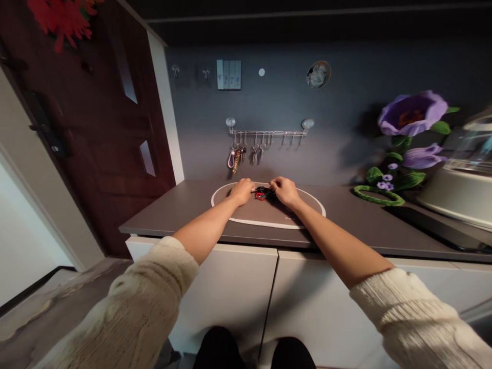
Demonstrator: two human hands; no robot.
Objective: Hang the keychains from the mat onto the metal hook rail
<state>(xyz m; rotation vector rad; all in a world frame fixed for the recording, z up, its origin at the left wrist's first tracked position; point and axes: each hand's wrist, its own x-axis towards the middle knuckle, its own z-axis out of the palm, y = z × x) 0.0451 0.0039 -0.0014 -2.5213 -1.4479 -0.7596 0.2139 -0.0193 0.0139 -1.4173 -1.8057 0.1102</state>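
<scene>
Curled fingers of the left hand and right hand flank a small black-and-red object; whether they grasp it, I cannot tell. It stretches roughly crosswise between them, its front end unclear, with a rounded red patch and dark, irregular parts. Beneath them lies a flat brown oval mat with pale edging.

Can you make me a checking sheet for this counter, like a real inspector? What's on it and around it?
Surface: grey-brown counter with an oval, pale-rimmed mat.
Things in hand: small red-and-black item on the mat; too small to identify.
Clutter: purple flower decoration and a pale, clear-topped object, both at the right.
Hands: left hand and right hand either side of the item, fingers bent; exact grip unclear.
Cables: nothing seen for certain.
Surroundings: keys hanging from a rail; dark red door at left.
</scene>
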